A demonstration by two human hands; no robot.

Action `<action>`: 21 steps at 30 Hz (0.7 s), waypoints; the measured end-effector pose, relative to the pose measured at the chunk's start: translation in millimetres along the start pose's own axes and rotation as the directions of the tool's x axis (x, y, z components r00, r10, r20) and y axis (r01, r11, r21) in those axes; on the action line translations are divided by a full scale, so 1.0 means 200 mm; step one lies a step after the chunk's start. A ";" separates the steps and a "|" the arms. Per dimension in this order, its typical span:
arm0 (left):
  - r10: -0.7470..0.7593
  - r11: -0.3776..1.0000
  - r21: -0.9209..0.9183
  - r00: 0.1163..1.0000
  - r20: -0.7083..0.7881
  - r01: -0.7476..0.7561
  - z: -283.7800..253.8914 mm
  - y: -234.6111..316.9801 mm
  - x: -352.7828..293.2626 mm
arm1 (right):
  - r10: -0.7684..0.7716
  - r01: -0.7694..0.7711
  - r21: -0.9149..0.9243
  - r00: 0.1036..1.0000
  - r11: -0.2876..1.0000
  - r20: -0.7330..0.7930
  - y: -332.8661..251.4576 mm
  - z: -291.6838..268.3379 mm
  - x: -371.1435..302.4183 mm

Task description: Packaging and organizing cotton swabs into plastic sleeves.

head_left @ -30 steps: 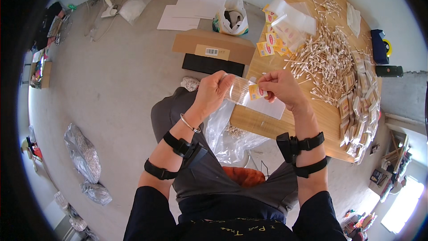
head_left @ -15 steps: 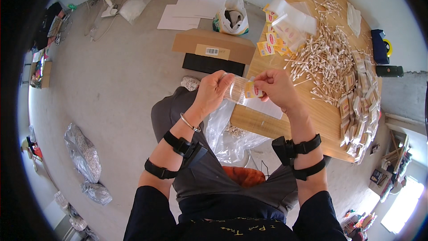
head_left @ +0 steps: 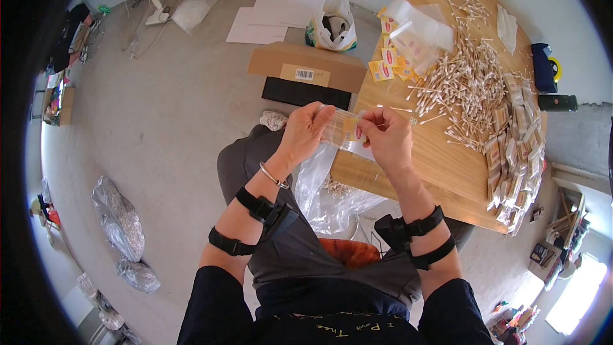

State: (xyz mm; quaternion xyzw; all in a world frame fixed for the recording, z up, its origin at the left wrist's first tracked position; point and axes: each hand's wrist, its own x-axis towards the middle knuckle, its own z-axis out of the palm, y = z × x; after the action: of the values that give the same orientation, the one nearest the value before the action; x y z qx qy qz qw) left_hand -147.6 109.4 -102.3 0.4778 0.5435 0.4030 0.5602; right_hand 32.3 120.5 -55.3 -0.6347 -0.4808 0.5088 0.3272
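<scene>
While my left hand (head_left: 304, 131) is gripping a clear packet of cotton swabs (head_left: 335, 130) between thumb and fingers, my right hand (head_left: 389, 139) is pinching a small yellow card (head_left: 350, 129) at the packet's right end, so the packet is lying between my two sets of fingers. I seem to be fitting the card there; whether it is sitting inside the film or only overlapping it, I cannot tell. To do this well, I should be gripping the packet lightly enough that the swabs are not bending, holding the card flat and square to the opening, and pushing from its edge so that no corner is catching or creasing the film. As for print, the card is showing a red mark towards my right fingertips, too small and partly covered for reading. Beyond my right fingers, similar yellow-and-white cards (head_left: 381, 71) with red ovals are lying near the loose swabs (head_left: 469, 83). Ahead of my left fingers, a cardboard box (head_left: 268, 62) is bearing a barcode label (head_left: 304, 75), and nearer my body yellow lettering is crossing my dark shirt (head_left: 306, 297).
</scene>
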 end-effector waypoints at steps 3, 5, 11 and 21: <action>-0.014 1.000 -0.023 1.000 -0.008 0.014 0.02 0.03 0.00 | -0.115 0.115 -0.032 0.993 0.993 -0.022 0.05 0.03 0.00; -0.017 1.000 0.013 1.000 -0.017 0.018 0.01 0.01 0.00 | -0.068 0.069 0.006 0.997 0.998 -0.043 0.03 0.05 -0.03; -0.025 0.999 0.024 0.999 -0.032 0.026 0.00 -0.01 0.00 | 0.007 -0.004 0.046 0.998 0.999 -0.057 -0.01 0.04 -0.07; -0.049 0.998 -0.044 0.998 -0.051 0.047 0.01 0.00 -0.01 | -0.210 0.189 -0.133 0.963 0.973 -0.169 0.04 0.14 -0.09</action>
State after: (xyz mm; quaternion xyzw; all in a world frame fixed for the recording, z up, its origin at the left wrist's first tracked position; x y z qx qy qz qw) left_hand -145.9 107.6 -102.4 0.4420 0.5604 0.4133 0.5655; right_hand 7.7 100.1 -63.4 -0.6448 -0.5389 0.3844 0.3821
